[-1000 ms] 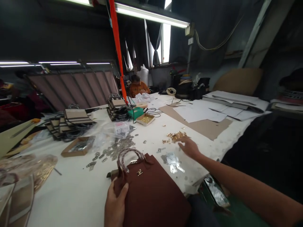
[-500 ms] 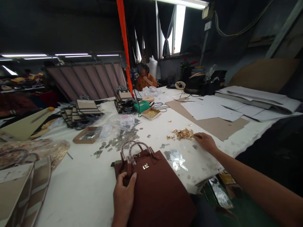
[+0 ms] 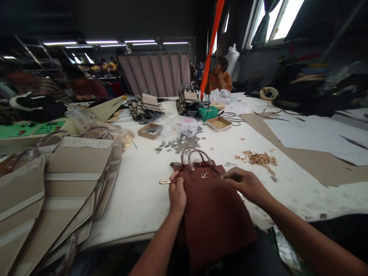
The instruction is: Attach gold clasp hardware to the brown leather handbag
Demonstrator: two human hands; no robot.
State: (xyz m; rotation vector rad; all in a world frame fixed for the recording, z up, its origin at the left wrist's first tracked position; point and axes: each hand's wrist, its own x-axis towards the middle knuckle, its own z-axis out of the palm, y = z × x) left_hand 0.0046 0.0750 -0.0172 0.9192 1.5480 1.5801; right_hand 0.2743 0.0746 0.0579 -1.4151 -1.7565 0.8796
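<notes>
Before you, a long white worktop (image 3: 140, 207) stretches from near your lap to the far side of the room. On its right lies a flat brown board (image 3: 319, 169), partly covered by white sheets (image 3: 310, 134); on your left, beige panels (image 3: 77, 163) with pale bands are stacked, overlapping one another. Straight ahead, the brown bag (image 3: 215, 214) is tilted across the near edge of the worktop, its lower end toward you and its two looped handles (image 3: 192, 158) standing at the far end. Beyond it, slightly left, grey metal plates (image 3: 184, 143) lie scattered, and behind them on the right sit a teal box (image 3: 209, 112) and a cardboard tray (image 3: 224, 128) of gold-coloured bits. Your left hand (image 3: 177, 194) has a narrow grip, thumb and fingers closed on the bag's upper left edge. Your right hand (image 3: 249, 186) is at the bag's upper right edge, fingers bent together; you cannot tell from this view whether that grip holds anything. Just past it, well off the bag, gold-coloured fittings (image 3: 260, 158) lie in a loose heap. A metal-tipped strap (image 3: 165, 181) sticks out left of your left hand, and smallest, a gold-coloured clasp (image 3: 204, 176) sits on the bag's upper front, between your hands.
</notes>
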